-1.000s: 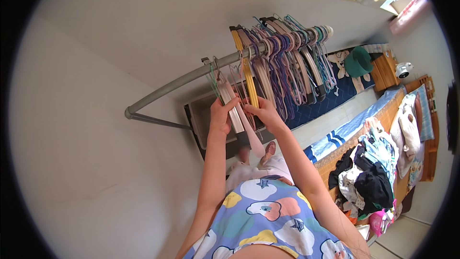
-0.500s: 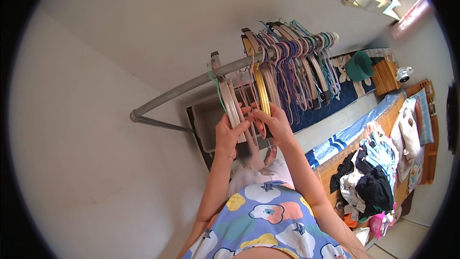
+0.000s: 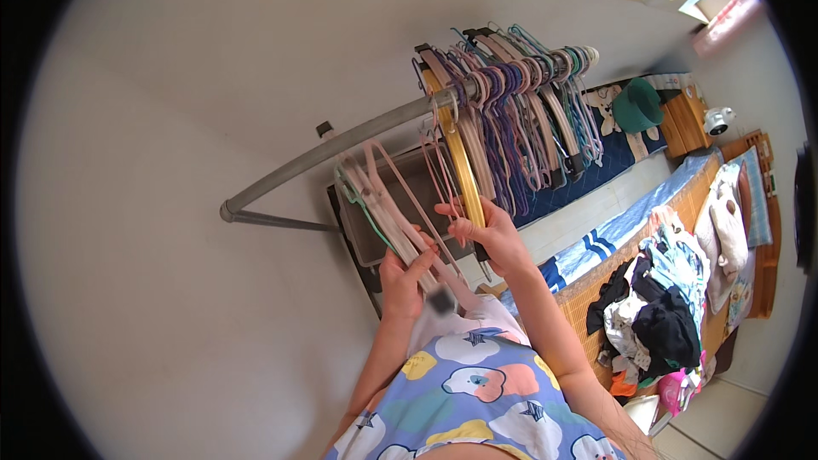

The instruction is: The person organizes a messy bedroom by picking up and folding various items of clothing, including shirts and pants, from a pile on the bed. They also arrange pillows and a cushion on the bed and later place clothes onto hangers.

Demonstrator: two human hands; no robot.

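The left hand (image 3: 407, 277) was closed around a bundle of pale pink hangers (image 3: 388, 204), held clear of the metal rail (image 3: 341, 146). The right hand (image 3: 487, 234) pinched one yellow hanger (image 3: 460, 166) hooked on the rail. The remaining hangers (image 3: 520, 102) crowded together, too many to count.

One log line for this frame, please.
left hand: grips bunch of hangers | right hand: on yellow hanger | rail: crowded

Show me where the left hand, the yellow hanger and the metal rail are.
left hand (image 3: 402, 277), head view, on the back of the hand.
yellow hanger (image 3: 461, 172), head view, on its curved arm.
metal rail (image 3: 341, 146), head view, on the bare bar.
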